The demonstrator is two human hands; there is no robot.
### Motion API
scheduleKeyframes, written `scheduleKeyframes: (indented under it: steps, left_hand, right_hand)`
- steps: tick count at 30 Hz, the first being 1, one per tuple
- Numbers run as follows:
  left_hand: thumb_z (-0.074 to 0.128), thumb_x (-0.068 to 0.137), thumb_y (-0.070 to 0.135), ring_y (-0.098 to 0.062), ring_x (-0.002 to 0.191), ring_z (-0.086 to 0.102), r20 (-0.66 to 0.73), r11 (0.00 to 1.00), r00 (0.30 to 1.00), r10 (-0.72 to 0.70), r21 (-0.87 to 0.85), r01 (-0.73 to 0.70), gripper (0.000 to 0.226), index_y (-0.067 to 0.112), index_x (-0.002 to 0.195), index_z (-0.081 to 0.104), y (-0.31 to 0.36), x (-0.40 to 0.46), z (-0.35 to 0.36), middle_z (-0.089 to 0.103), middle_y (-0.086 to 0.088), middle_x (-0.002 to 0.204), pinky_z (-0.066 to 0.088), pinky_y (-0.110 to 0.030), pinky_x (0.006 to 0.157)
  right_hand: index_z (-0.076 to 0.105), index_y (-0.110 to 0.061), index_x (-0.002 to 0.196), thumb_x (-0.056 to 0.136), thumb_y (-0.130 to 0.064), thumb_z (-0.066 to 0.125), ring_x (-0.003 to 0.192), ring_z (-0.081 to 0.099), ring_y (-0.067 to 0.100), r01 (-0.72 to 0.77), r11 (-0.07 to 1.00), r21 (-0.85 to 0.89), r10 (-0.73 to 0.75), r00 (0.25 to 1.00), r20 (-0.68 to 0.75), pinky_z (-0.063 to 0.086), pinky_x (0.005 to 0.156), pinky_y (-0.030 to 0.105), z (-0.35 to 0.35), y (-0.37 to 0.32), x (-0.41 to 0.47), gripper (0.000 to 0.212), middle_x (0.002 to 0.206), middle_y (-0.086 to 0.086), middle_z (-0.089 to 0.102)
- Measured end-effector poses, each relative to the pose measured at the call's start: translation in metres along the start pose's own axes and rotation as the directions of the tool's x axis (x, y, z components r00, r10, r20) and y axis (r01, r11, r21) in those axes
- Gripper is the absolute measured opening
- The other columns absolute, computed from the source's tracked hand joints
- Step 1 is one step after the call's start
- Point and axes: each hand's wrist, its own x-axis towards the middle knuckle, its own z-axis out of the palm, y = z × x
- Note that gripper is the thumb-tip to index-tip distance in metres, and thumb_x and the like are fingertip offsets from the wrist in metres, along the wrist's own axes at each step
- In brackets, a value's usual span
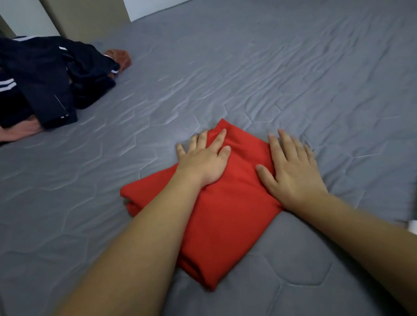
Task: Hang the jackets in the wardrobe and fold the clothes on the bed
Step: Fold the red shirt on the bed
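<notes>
1. Head view: we record a grey quilted mattress (pixel 283 71) filling nearly the whole frame; it is the bed surface bearing everything noted below.
2. At ten o'clock, near the mattress's far left edge, we find an unfolded heap of dark navy clothes (pixel 35 81) with white stripes, lying over pink fabric (pixel 17 132). An orange-brown item (pixel 120 58) shows at the heap's right side.
3. Just below centre, toward six o'clock, a red garment (pixel 223 208) lies folded flat on the mattress, well apart from the heap.
4. Our left hand (pixel 202 158) presses palm-down on the garment's upper part, fingers straight and spread, gripping nothing.
5. Our right hand (pixel 292 169) lies flat on the garment's three o'clock edge, fingers extended, reaching onto the mattress, likewise clasping nothing.
</notes>
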Motion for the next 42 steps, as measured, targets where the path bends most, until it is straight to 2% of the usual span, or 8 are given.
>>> scheduleKeyframes:
  steps: [11,17,22,29,34,36,38,42]
  left_hand:
    - [0.013,0.101,0.051,-0.022,0.15,0.012,0.002,0.997,0.997,0.076,0.022,-0.076,0.054,0.045,0.154,0.001,-0.075,-0.077,-0.002,0.014,-0.002,0.164,0.009,-0.042,0.122]
    - [0.034,0.094,0.031,-0.006,0.15,-0.004,0.086,0.93,0.928,0.361,0.04,-0.366,0.073,0.039,0.15,-0.012,-0.131,-0.152,-0.024,-0.007,0.008,0.164,-0.004,-0.022,0.12]
    - [0.054,0.076,0.019,-0.004,0.148,-0.01,0.328,0.914,0.891,0.315,0.149,-0.378,0.108,0.047,0.147,-0.022,-0.139,-0.159,-0.043,-0.025,0.015,0.16,0.002,-0.018,0.116]
    - [0.048,0.091,0.014,-0.012,0.141,0.037,0.012,0.86,0.884,0.466,0.23,-0.456,0.072,0.045,0.151,0.026,-0.135,-0.163,-0.048,0.021,0.015,0.161,0.039,-0.028,0.107]
    - [0.05,0.088,0.002,-0.02,0.133,0.047,-0.111,0.967,0.988,0.109,-0.218,-0.131,0.063,0.026,0.145,0.046,-0.133,-0.174,-0.031,0.044,-0.002,0.15,0.038,-0.032,0.111]
    - [0.046,0.09,0.002,-0.03,0.109,0.061,-0.006,0.675,0.943,-0.331,-0.7,0.233,0.035,0.008,0.119,0.064,-0.114,-0.169,-0.031,0.063,-0.02,0.124,0.046,-0.041,0.104]
    - [0.039,0.086,0.008,-0.03,0.081,0.062,0.249,0.374,0.887,-0.388,-0.838,0.399,0.026,0.003,0.089,0.064,-0.106,-0.17,-0.043,0.068,-0.027,0.098,0.051,-0.042,0.086]
    - [0.029,0.084,0.053,-0.023,0.05,0.06,0.598,0.081,0.786,-0.157,-0.786,0.613,0.062,0.011,0.06,0.066,-0.117,-0.147,-0.088,0.062,-0.01,0.06,0.05,-0.028,0.061]
  right_hand:
    - [0.0,-0.021,0.156,0.095,-0.057,0.024,0.148,-0.018,0.019,0.406,0.914,0.016,-0.389,0.862,0.325,-0.017,0.118,0.041,-0.034,-0.021,-0.057,0.074,0.163,0.004,-0.011]
    - [0.019,-0.017,0.155,0.068,-0.052,0.044,0.151,0.005,0.023,0.741,0.666,0.082,-0.725,0.618,0.304,-0.005,0.119,0.053,-0.043,-0.06,-0.095,0.097,0.163,0.007,0.008]
    - [0.016,-0.022,0.155,0.076,-0.057,0.052,0.15,0.007,0.021,0.701,0.713,0.007,-0.655,0.661,0.366,-0.007,0.12,0.048,-0.041,-0.086,-0.089,0.094,0.164,0.005,0.007]
    - [0.064,-0.009,0.127,0.07,-0.013,0.061,0.114,0.064,0.024,0.764,0.619,0.181,-0.781,0.575,0.246,0.053,0.096,0.039,-0.072,-0.077,-0.091,0.057,0.13,0.01,0.063]
    - [0.056,-0.008,0.134,0.09,-0.044,0.05,0.132,0.049,0.02,0.743,0.593,0.309,-0.805,0.552,0.217,0.037,0.111,0.031,-0.092,-0.036,-0.058,0.057,0.143,0.01,0.051]
    - [0.049,-0.004,0.139,0.093,-0.056,0.042,0.133,0.047,0.027,0.56,0.785,0.265,-0.603,0.789,0.118,0.035,0.111,0.034,-0.09,-0.036,-0.015,0.07,0.144,0.015,0.049]
    - [0.032,-0.006,0.148,0.092,-0.06,0.049,0.136,0.042,0.029,0.108,0.942,0.316,-0.196,0.945,0.26,0.032,0.108,0.033,-0.081,-0.056,0.025,0.079,0.149,0.016,0.042]
    - [0.053,-0.007,0.135,0.078,-0.071,0.061,0.123,0.053,0.03,-0.293,0.893,0.342,0.075,0.846,0.529,0.038,0.089,0.03,-0.046,-0.085,0.085,0.086,0.137,0.016,0.055]
